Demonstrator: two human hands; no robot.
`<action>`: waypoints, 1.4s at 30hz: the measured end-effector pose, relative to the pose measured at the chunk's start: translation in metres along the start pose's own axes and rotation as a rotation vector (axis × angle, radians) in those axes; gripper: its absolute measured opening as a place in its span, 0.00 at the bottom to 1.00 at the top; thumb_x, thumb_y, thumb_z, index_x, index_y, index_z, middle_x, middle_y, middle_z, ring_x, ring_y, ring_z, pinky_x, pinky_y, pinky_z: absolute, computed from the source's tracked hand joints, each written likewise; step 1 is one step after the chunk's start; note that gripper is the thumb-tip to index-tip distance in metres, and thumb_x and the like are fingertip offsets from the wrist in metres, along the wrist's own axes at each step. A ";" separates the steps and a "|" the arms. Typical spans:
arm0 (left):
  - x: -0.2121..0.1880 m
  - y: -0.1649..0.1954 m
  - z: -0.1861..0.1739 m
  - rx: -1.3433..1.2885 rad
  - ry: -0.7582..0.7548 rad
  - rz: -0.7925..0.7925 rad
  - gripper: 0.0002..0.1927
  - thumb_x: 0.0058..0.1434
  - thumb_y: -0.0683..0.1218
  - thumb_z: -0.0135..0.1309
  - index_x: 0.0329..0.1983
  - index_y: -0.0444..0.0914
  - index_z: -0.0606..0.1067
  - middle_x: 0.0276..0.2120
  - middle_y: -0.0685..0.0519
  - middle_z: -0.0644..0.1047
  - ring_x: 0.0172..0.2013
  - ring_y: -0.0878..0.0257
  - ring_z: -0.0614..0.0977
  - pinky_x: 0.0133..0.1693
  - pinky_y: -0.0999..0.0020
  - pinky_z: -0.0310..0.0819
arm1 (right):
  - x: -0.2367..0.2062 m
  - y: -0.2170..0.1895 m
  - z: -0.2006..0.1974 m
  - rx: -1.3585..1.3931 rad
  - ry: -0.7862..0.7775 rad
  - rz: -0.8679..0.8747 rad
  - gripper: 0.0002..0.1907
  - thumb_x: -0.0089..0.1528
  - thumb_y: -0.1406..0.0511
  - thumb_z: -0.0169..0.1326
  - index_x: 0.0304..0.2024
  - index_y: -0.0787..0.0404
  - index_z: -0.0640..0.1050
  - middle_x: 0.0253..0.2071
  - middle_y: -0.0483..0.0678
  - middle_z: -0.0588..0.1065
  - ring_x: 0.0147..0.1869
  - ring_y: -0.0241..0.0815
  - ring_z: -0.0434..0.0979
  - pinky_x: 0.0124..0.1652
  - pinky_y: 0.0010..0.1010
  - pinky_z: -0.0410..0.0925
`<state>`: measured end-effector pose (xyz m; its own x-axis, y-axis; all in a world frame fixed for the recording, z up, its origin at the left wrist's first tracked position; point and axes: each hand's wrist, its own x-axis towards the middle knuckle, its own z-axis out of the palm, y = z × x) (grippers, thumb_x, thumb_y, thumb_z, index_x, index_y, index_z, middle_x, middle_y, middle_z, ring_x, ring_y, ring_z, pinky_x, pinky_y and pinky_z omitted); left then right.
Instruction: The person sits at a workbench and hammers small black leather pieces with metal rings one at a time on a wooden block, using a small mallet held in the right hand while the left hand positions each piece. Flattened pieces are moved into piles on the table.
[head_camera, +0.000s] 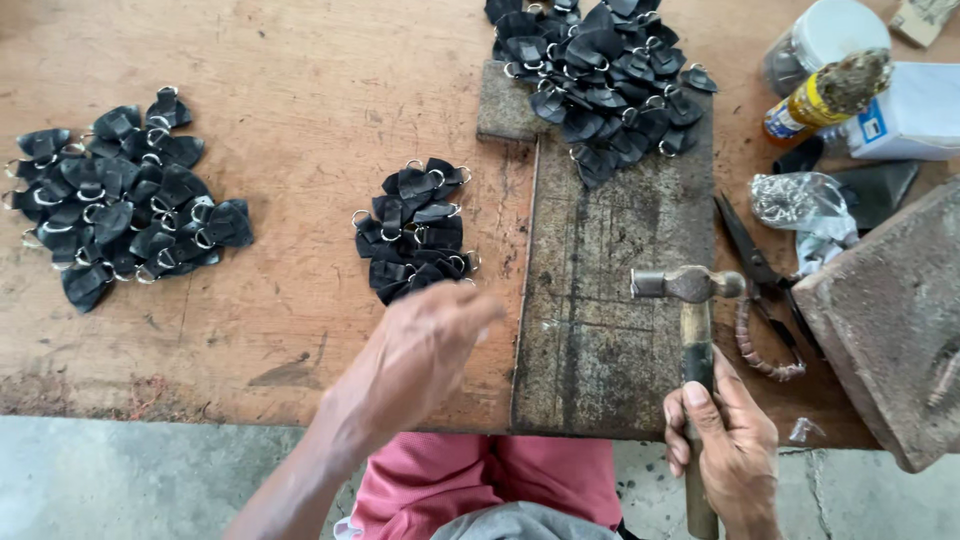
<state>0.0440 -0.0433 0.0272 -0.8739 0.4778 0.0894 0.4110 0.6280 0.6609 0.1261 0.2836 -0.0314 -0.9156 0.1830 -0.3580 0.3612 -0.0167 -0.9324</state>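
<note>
My right hand (728, 440) grips the wooden handle of a hammer (692, 300), whose metal head hovers over the right part of a dark worn slab (600, 300). My left hand (425, 350), blurred with motion, reaches with fingers apart just below a small pile of black leather tabs with metal rings (415, 230). It holds nothing that I can see. A bigger pile of the same tabs (600, 70) lies at the slab's far end. Another pile (120, 195) is spread at the far left of the wooden table (300, 120).
Scissors (765, 280) lie right of the slab beside a crumpled plastic bag of small metal parts (800, 205). A jar (820, 40), a bottle (825, 95) and a white box (905, 115) stand at the back right. A heavy grey block (890, 320) sits at the right edge.
</note>
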 end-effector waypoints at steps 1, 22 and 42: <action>-0.007 0.001 0.001 0.061 -0.042 0.038 0.16 0.52 0.32 0.49 0.44 0.33 0.75 0.36 0.46 0.76 0.38 0.53 0.77 0.43 0.58 0.75 | 0.001 0.000 0.000 0.005 0.000 0.005 0.32 0.68 0.65 0.45 0.76 0.53 0.61 0.26 0.49 0.69 0.19 0.34 0.65 0.16 0.27 0.65; 0.023 0.022 0.066 -0.225 0.326 -0.016 0.06 0.63 0.38 0.59 0.42 0.33 0.77 0.40 0.44 0.79 0.42 0.47 0.81 0.44 0.57 0.76 | 0.000 -0.007 0.002 0.004 0.003 -0.005 0.30 0.67 0.65 0.45 0.73 0.55 0.63 0.26 0.48 0.69 0.18 0.33 0.66 0.15 0.26 0.65; -0.013 0.018 0.107 -0.416 0.445 -0.008 0.24 0.54 0.36 0.66 0.52 0.33 0.69 0.39 0.47 0.81 0.41 0.52 0.83 0.43 0.61 0.79 | -0.109 -0.080 0.013 -0.331 0.338 -0.692 0.15 0.75 0.60 0.46 0.59 0.64 0.68 0.30 0.44 0.72 0.25 0.29 0.71 0.24 0.23 0.67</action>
<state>0.0901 0.0278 -0.0420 -0.9381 0.1147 0.3267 0.3462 0.2951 0.8905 0.1947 0.2526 0.0817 -0.8664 0.3320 0.3730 -0.1808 0.4878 -0.8540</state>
